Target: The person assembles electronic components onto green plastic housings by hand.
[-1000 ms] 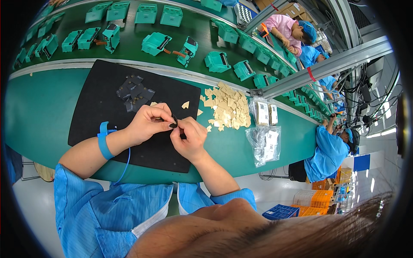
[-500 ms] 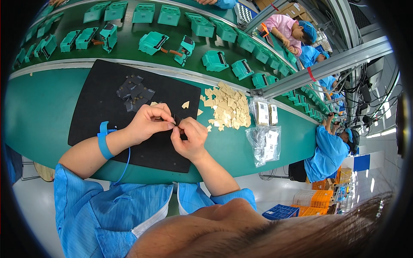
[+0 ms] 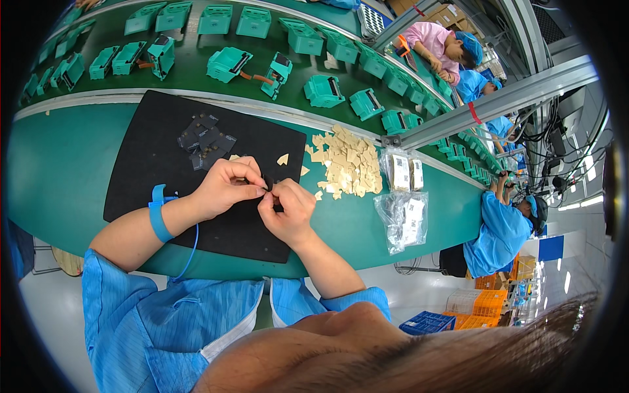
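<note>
Beyond the mat (image 3: 151,170), trays (image 3: 226,63) on the belt (image 3: 190,75) have slid slightly left, while left hand (image 3: 228,186) and right hand (image 3: 290,205) stay close together, fingertips pinching a dark piece (image 3: 268,183) between them, its handling seemingly unfinished.

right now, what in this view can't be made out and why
- Black piece, head view: full shape hidden by the left grip and right grip.
- Dark flat pieces, head view: lower ones covered by upper ones.
- Clear bag, head view: contents obscured by crinkled plastic and label.
- Blue sleeve, head view: cut off by the top edge.
</note>
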Motion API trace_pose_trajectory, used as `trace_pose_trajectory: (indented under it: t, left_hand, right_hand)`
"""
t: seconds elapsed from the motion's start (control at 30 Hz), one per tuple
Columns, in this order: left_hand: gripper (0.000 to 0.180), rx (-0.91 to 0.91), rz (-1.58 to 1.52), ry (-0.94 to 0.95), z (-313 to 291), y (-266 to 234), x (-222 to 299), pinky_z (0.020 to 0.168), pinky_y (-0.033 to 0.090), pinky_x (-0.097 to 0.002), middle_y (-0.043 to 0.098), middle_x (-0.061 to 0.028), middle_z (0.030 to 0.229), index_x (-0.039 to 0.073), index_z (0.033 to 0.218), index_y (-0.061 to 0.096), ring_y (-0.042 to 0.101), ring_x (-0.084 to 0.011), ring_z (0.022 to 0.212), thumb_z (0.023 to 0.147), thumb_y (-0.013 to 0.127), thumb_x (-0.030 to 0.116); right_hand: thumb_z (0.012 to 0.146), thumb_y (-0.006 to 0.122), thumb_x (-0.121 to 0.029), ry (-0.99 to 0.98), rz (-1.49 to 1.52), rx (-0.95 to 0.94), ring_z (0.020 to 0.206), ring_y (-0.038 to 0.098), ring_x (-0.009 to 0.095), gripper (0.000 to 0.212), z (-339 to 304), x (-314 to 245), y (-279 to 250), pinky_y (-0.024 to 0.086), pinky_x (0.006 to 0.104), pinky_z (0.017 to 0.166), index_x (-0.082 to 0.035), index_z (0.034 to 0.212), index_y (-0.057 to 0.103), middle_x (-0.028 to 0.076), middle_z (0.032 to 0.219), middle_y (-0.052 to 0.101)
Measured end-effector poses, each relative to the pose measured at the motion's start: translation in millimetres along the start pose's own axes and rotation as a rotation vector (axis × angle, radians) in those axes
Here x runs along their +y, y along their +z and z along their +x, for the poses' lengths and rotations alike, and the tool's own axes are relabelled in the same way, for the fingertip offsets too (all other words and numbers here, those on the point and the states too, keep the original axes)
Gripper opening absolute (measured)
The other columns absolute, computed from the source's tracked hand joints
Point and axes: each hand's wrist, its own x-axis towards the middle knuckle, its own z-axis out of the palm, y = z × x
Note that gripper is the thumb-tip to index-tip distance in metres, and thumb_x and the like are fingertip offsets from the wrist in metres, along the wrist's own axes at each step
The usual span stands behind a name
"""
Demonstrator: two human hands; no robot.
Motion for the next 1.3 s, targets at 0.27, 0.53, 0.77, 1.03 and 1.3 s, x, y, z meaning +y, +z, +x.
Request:
trace_pose_trajectory:
  t: [0.27,0.53,0.77,1.03,1.3]
  left_hand:
    - [0.007,-0.004,0.007,0.0,3.0,5.2,-3.4,0.071,0.042,-0.0228,0.053,-0.005,0.085,-0.001,0.08,0.066,0.051,-0.0116,0.079,0.074,0.065,-0.005]
    - [0.01,-0.012,0.012,-0.02,6.3,9.8,-5.3,0.07,0.042,-0.0222,0.053,-0.0048,0.084,0.0,0.079,0.066,0.051,-0.0108,0.078,0.073,0.064,-0.007]
    - [0.006,-0.025,0.026,0.027,8.3,15.2,-7.5,0.064,0.041,-0.0206,0.054,-0.0032,0.084,-0.002,0.082,0.066,0.051,-0.0084,0.074,0.077,0.064,-0.005]
    - [0.004,0.082,0.013,0.053,10.7,16.4,-10.0,0.067,0.042,-0.0219,0.052,-0.0046,0.084,-0.001,0.08,0.064,0.051,-0.0105,0.076,0.078,0.063,-0.004]
    - [0.003,0.045,0.014,0.029,14.8,23.6,-9.3,0.069,0.042,-0.0222,0.052,-0.0043,0.084,-0.001,0.08,0.065,0.05,-0.0102,0.076,0.079,0.063,-0.002]
  right_hand:
    - [0.059,0.063,0.003,-0.009,-0.017,-0.003,0.046,0.052,0.022,0.014,-1.2,3.2,-6.3,0.041,0.0297,0.042,-0.002,0.069,0.054,0.008,0.06,0.052]
    - [0.058,0.062,0.002,0.002,-0.01,-0.012,0.045,0.05,0.022,0.013,-2.0,5.9,-12.1,0.039,0.03,0.041,-0.002,0.066,0.052,0.008,0.058,0.05]
    - [0.058,0.062,0.002,0.001,0.002,-0.026,0.044,0.049,0.022,0.013,-2.6,8.2,-18.3,0.039,0.0301,0.041,-0.002,0.066,0.052,0.008,0.058,0.05]
    - [0.068,0.064,0.002,0.143,0.187,-0.025,0.047,0.051,0.016,0.012,0.0,5.6,-27.9,0.039,0.0241,0.043,0.0,0.078,0.058,0.008,0.065,0.054]
    - [0.072,0.062,0.006,0.076,0.153,-0.012,0.049,0.052,0.015,0.012,-4.3,16.5,-26.5,0.038,0.0251,0.042,0.001,0.082,0.059,0.009,0.068,0.057]
